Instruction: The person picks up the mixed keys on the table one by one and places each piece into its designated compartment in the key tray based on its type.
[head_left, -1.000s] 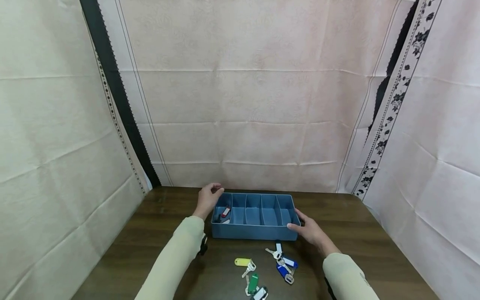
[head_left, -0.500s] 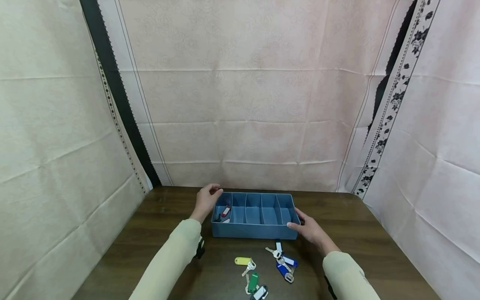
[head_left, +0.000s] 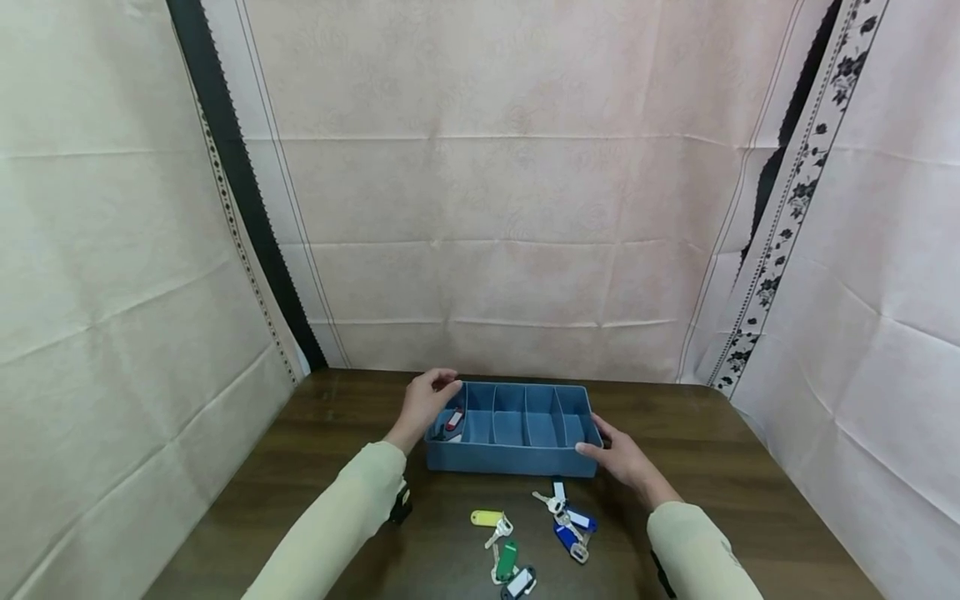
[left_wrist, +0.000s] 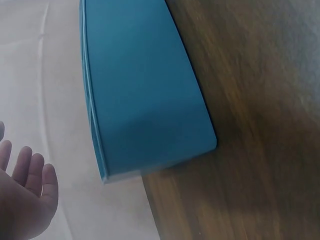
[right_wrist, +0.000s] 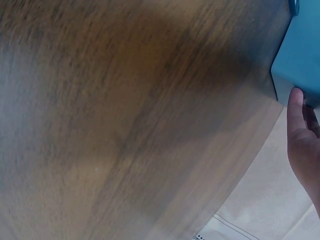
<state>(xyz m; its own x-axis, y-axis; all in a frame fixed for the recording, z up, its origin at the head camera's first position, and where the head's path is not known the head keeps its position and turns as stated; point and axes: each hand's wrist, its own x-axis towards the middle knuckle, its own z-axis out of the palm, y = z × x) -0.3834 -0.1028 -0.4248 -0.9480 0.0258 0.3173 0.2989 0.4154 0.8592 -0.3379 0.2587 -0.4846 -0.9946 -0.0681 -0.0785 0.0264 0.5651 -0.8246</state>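
A blue divided organizer box [head_left: 510, 460] stands on the wooden table, its long side toward me. My right hand [head_left: 624, 461] holds its right end, thumb at the front corner and fingers along the end wall. In the right wrist view that hand [right_wrist: 302, 140] touches the box's corner. My left hand [head_left: 425, 407] hovers over the back left corner with nothing in its fingers. The left wrist view shows that hand [left_wrist: 30, 195] apart from the box wall, fingers loosely bent. Inside the leftmost compartment lie a red key tag [head_left: 453, 420] and other small pieces, partly hidden.
In front of the box lie keys with tags: a yellow tag [head_left: 487, 518], a green tag [head_left: 507, 560], a dark tag [head_left: 517, 583] and a cluster with blue tags [head_left: 566, 537]. Pale cloth [head_left: 480, 208] hangs behind the table's back edge and along both sides.
My left hand has shifted a little to the right, over the box's left end. The right hand keeps its hold, and the box and keys stay in place.
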